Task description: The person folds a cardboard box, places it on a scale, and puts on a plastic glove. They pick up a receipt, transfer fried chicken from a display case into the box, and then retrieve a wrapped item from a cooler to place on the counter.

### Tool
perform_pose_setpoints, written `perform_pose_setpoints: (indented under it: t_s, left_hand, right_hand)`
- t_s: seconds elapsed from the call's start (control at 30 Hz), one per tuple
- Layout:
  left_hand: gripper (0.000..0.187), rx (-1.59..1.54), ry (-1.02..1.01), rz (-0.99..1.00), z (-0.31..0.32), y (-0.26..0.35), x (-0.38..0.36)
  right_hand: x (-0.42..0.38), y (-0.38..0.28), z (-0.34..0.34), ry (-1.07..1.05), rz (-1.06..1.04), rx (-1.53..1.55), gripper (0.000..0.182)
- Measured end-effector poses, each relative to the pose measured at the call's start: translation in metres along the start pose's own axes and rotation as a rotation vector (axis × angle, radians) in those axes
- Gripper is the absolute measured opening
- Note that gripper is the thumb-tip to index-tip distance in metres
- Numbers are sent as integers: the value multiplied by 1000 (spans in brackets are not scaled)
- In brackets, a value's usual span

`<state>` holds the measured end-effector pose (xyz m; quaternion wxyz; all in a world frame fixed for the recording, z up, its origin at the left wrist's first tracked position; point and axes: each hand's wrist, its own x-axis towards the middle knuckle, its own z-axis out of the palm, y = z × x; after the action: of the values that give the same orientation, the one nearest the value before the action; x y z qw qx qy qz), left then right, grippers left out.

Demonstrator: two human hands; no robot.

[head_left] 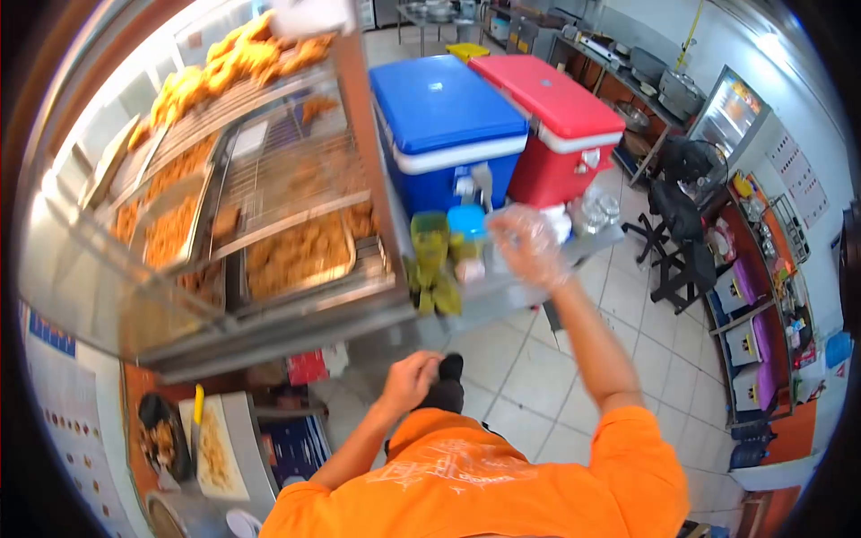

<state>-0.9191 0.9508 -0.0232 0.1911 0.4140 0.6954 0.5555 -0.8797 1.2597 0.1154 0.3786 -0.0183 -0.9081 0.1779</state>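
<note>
My right hand (531, 249), in a see-through plastic glove, is held out over the counter end, smeared by motion. It is nearest a container with a light blue lid (466, 221) and overlaps the front of the red cooler (560, 166) in this view. Just left of that container is a green-tinted tub (430, 235), with green wrappers or leaves (437, 296) below it. My left hand (412, 380) is bare, fingers curled in, low in front of my body below the counter edge (359, 330); nothing shows in it.
A glass display case (359, 134) holds fried chicken (229, 67) and trays of fried pieces (296, 255). A blue cooler (448, 108) stands beside the red one. At lower left, a yellow-handled knife (198, 403) lies by a white board (220, 453). A black chair (682, 229) and shelves (753, 305) line the right.
</note>
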Motion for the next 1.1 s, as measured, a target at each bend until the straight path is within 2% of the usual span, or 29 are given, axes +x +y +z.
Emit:
perform_pose_setpoints:
  t_s: [0.03, 0.07, 0.13, 0.2, 0.23, 0.3, 0.33, 0.4, 0.43, 0.57, 0.63, 0.73, 0.77, 0.8, 0.87, 0.93, 1.03, 1.1]
  left_hand:
    - [15, 15, -42, 103, 10, 0, 45]
    - [17, 19, -82, 189, 24, 4, 85]
    - [18, 24, -115, 346, 50, 33, 162]
    - [18, -17, -139, 348, 75, 61, 224]
    - [19, -60, -152, 351, 85, 72, 247]
    - [19, -107, -164, 345, 98, 93, 287]
    - [19, -159, -164, 331, 103, 101, 304]
    - [19, -157, -158, 277, 114, 103, 335]
    - [19, -158, -113, 242, 122, 100, 350]
    - [17, -142, 58, 131, 144, 110, 405]
    - [16, -98, 154, 121, 144, 122, 449]
    - [15, 70, 237, -68, 147, 140, 509]
    - [17, 200, 187, -92, 148, 149, 531]
    - [19, 333, 131, -112, 149, 155, 555]
    - [24, 377, 25, -99, 166, 141, 604]
    - [34, 507, -225, -194, 190, 115, 647]
    - [48, 871, -513, -223, 231, 42, 717]
    - [63, 943, -663, -346, 258, 5, 766]
  right_hand:
    - [34, 45, -14, -35, -58, -232, 8]
    - [70, 81, -33, -193, -120, -463, 12]
    - [120, 167, -40, -400, -244, -690, 15]
    - [159, 204, -41, -717, -207, -919, 14]
    - [172, 224, -41, -712, -193, -916, 14]
    - [197, 264, -42, -1045, -418, -931, 18]
    - [207, 271, -41, -1044, -416, -926, 18]
    - [229, 270, -50, -1026, -546, -704, 26]
    - [238, 279, -52, -1032, -637, -709, 31]
    - [265, 311, -55, -1173, -689, -545, 37]
    - [288, 321, -78, -1064, -656, -381, 40]
    - [321, 364, -174, -645, -570, -96, 32]
    - [334, 374, -215, -719, -298, -76, 26]
    - [332, 407, -243, -550, -210, -42, 26]
    - [320, 492, -288, -238, -49, -77, 26]
    - [307, 600, -331, -66, 142, -247, 26]
    - [270, 756, -383, -39, 413, -438, 26]
    - [240, 827, -407, -85, 563, -491, 26]
